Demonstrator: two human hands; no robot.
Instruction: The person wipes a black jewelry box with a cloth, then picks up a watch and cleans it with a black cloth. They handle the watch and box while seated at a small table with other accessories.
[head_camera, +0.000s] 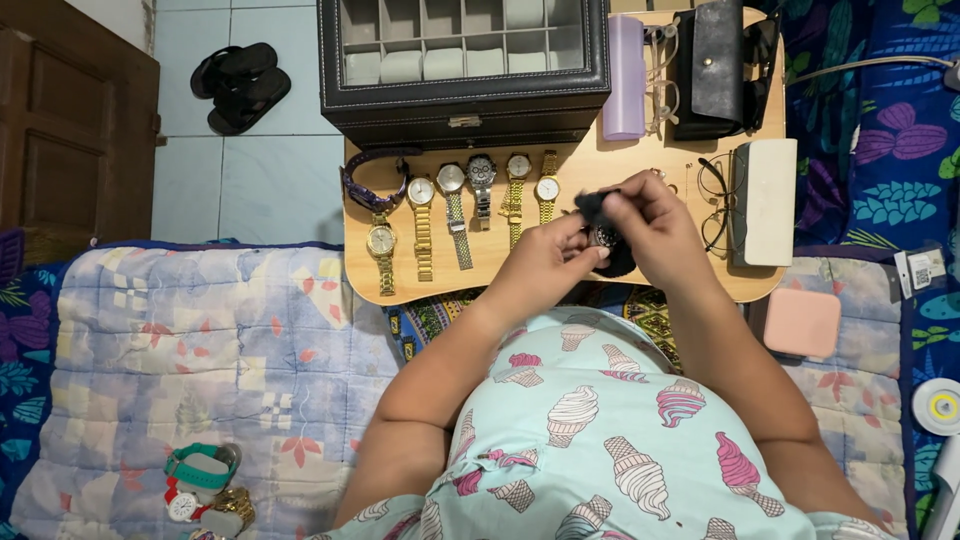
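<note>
Nearest you, a patchwork quilt (200, 340) covers your lap side, and at about 8 o'clock a small heap of watches (205, 485), one with a green strap, lies on it. At 3 o'clock a pink square case (802, 322) sits on the quilt's edge, well clear of your arms.

Your hands meet just above the near edge of the wooden lap table (440, 282). Your left hand (545, 262) is clenched around a dark watch (604, 237), fingers curled under it so the round face points up at you. Your right hand (655, 222) comes in from 2 o'clock, wrist bent, pinching a dark cloth (594, 206) against the top of the watch (the cloth hides part of the case). The watch is held off the table, between both hands.

Just beyond your left hand, at 11 o'clock, a row of metal-band watches (470, 205) lies side by side on the table, with a purple-strapped one (372, 180) at the far left. At 1 o'clock, a pair of spectacles (712, 205) rests beside a white oblong case (765, 200). Farther still stand a black watch box (465, 65) with a glass lid, a lilac case (626, 75) and a black pouch (718, 65). On the tiled floor at 10 o'clock lie black sandals (240, 85).
</note>
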